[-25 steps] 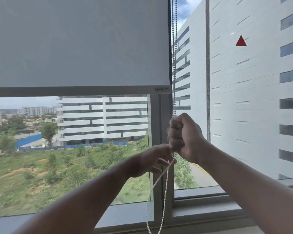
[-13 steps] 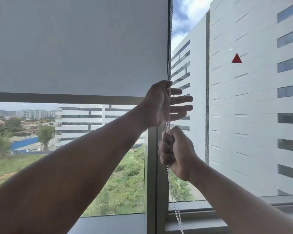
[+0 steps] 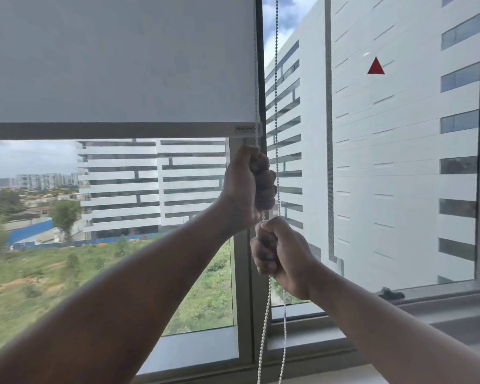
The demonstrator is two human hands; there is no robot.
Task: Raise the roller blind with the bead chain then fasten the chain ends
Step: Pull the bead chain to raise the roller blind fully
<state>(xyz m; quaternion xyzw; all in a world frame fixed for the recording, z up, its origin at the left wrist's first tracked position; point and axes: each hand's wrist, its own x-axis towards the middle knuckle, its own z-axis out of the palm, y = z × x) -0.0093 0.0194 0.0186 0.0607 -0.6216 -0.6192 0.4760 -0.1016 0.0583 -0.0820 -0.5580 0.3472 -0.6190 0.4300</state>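
A grey roller blind (image 3: 117, 59) covers the upper part of the left window pane; its bottom bar (image 3: 108, 130) hangs about a third of the way down the view. The white bead chain (image 3: 276, 79) runs down along the blind's right edge in two strands. My left hand (image 3: 247, 187) is fisted around the left strand just below the bottom bar. Directly under it, my right hand (image 3: 280, 253) grips the same strand. Below my hands, both strands hang loose (image 3: 265, 328) toward the sill.
A vertical window frame post (image 3: 244, 286) stands behind the chain. The right pane (image 3: 399, 162) has no blind and carries a red triangle sticker (image 3: 375, 66). A dark window handle (image 3: 390, 293) sits on the lower frame, above the sill (image 3: 455, 309).
My left hand, open around the chain half a second ago, has closed on it and come down toward my right hand. One second ago it was below the right hand.
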